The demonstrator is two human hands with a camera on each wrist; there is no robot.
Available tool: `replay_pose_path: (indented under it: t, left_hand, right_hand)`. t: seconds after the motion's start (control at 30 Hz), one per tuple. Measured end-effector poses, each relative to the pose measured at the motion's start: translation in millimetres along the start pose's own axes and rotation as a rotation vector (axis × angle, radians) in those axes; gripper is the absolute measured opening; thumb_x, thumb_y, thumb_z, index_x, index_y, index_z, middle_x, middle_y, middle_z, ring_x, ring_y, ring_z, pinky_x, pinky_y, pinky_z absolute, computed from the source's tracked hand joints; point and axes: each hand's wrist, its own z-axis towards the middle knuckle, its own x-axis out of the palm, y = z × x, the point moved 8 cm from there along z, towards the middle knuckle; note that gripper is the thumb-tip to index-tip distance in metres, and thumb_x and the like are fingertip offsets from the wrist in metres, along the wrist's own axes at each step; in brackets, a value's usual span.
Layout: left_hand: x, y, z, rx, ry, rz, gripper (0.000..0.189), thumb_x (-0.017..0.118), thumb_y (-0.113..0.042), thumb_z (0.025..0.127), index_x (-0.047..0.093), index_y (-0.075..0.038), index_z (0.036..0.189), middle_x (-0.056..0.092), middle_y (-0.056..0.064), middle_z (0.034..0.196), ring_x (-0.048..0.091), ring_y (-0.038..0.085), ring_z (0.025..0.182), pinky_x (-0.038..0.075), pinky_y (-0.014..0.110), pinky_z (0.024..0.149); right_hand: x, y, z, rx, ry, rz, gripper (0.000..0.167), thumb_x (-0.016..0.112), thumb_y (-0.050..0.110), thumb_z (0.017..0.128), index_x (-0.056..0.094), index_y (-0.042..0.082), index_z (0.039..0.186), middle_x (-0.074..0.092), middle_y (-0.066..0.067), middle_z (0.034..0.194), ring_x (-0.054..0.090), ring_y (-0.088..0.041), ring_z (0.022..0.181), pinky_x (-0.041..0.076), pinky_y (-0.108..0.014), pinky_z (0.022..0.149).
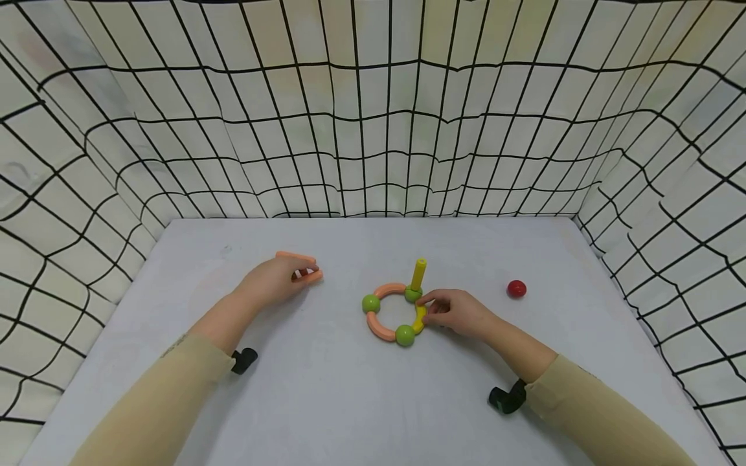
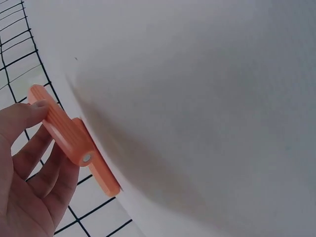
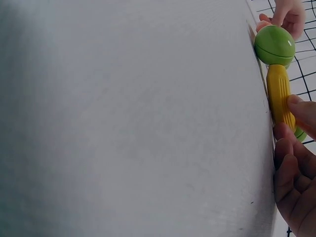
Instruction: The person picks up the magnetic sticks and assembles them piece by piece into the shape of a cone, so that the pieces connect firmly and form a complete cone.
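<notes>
A ring [image 1: 380, 329] with green balls [image 1: 405, 335] lies mid-bench [image 1: 326, 401], a yellow rod [image 1: 418, 274] jutting from one. The right grip [image 1: 460, 312] pinches its yellow curved piece [image 3: 279, 91]. Leftward, the left grip [image 1: 274, 279] pinches an orange stick [image 2: 64, 129] near another orange piece [image 2: 104, 177].

Person, two arms. Left sleeve [image 1: 153, 396] and right sleeve [image 1: 600, 411] match: long, tan cloth, ending at the wrist. Faint dark marking on the left one near its cuff, too small to read. Left wrist device [image 1: 245, 360]: small, black, stubby. Right wrist device [image 1: 506, 397]: also black, rounded, dark green tint at one end. Left fingers [image 2: 64, 187] and right fingers [image 3: 285, 178] bare.
</notes>
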Motion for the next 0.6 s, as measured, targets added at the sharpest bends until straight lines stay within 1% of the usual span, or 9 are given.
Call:
replay_pose_path:
  t: [0.1,0.2,0.4,0.5,0.6]
  left_hand:
    - [-3.3,-6.5,-1.2,-0.006,-0.010,-0.012,0.015,0.064,-0.037,0.097,0.072,-0.031,0.108,0.066,-0.011,0.098,0.056,0.016,0.096,0.046,0.035,0.077]
    - [-5.0,-11.8,-3.2,-0.004,-0.012,-0.035,0.022,0.065,-0.036,0.097,0.072,-0.028,0.116,0.067,-0.010,0.101,0.057,0.015,0.095,0.047,0.036,0.078]
    - [-6.0,-23.8,-4.4,0.034,-0.035,-0.045,0.028,0.066,-0.029,0.097,0.069,-0.022,0.124,0.068,-0.007,0.108,0.059,0.014,0.094,0.049,0.036,0.077]
    - [-5.6,-31.0,-4.2,0.035,-0.044,-0.067,0.031,0.065,-0.033,0.097,0.067,-0.023,0.126,0.067,-0.007,0.110,0.060,0.013,0.093,0.049,0.036,0.076]
    - [-4.9,-39.2,-5.0,0.034,-0.046,-0.099,0.033,0.064,-0.033,0.098,0.065,-0.022,0.129,0.067,-0.006,0.111,0.061,0.013,0.093,0.050,0.036,0.075]
  right_hand:
    - [-0.5,-0.1,-0.6,0.003,0.002,0.004,0.029,0.076,0.021,0.089,0.071,0.019,0.117,0.065,0.003,0.087,0.055,-0.018,0.077,0.048,-0.031,0.067]
    - [-0.8,0.1,-1.1,0.002,0.002,0.010,0.029,0.076,0.020,0.089,0.071,0.018,0.117,0.064,0.003,0.087,0.055,-0.018,0.077,0.048,-0.031,0.067]
    - [-1.8,1.7,-2.4,-0.009,-0.004,0.008,0.029,0.076,0.020,0.089,0.071,0.018,0.117,0.065,0.003,0.087,0.055,-0.018,0.077,0.048,-0.031,0.067]
    - [-1.8,2.3,-2.2,-0.016,-0.005,0.002,0.029,0.076,0.020,0.089,0.071,0.018,0.117,0.065,0.004,0.086,0.055,-0.017,0.077,0.048,-0.030,0.067]
    - [-1.4,2.8,-1.6,-0.023,-0.005,-0.002,0.029,0.076,0.021,0.089,0.071,0.018,0.117,0.065,0.004,0.086,0.055,-0.017,0.077,0.048,-0.030,0.067]
